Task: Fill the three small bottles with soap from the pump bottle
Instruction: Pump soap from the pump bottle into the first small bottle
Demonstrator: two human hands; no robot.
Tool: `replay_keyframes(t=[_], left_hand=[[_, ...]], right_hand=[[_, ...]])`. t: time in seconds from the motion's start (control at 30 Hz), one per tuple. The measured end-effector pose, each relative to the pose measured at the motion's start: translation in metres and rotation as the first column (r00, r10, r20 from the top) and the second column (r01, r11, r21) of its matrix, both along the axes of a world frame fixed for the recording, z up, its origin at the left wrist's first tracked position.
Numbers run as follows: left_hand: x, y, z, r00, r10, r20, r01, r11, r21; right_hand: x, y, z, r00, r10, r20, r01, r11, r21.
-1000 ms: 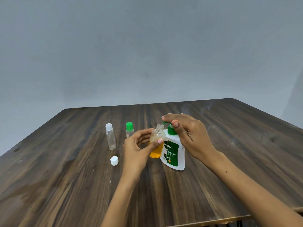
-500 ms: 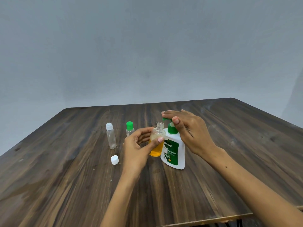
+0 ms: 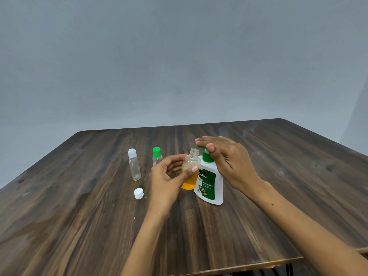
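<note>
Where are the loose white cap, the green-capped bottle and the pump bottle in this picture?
loose white cap (image 3: 138, 193), head view, on its top face.
green-capped bottle (image 3: 156, 152), head view, on its green cap.
pump bottle (image 3: 218, 186), head view, on the white body right of the label.

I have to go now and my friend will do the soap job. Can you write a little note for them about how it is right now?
Left hand grips the open small bottle, partly filled with orange soap, under the spout. Right hand rests flat on the pump bottle head.
White-capped bottle and green-capped bottle stand capped behind, looking empty. Loose white cap lies on the table.
Done: first bottle partly filled.
Left: finish and cap it, then fill the other two.
</note>
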State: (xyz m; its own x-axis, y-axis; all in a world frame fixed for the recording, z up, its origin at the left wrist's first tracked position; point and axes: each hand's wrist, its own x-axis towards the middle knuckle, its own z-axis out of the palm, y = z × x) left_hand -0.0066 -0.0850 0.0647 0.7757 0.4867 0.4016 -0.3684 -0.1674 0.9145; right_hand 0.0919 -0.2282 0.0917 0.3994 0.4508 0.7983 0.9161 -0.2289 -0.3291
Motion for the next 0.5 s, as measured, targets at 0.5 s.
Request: replay_keyframes(t=[0.5], left_hand=[[-0.001, -0.0013, 0.0006, 1.0, 0.0, 0.002, 0.0, 1.0, 0.0]], right_hand=[[-0.0009, -0.0001, 0.0041, 1.0, 0.005, -0.015, -0.005, 1.0, 0.007]])
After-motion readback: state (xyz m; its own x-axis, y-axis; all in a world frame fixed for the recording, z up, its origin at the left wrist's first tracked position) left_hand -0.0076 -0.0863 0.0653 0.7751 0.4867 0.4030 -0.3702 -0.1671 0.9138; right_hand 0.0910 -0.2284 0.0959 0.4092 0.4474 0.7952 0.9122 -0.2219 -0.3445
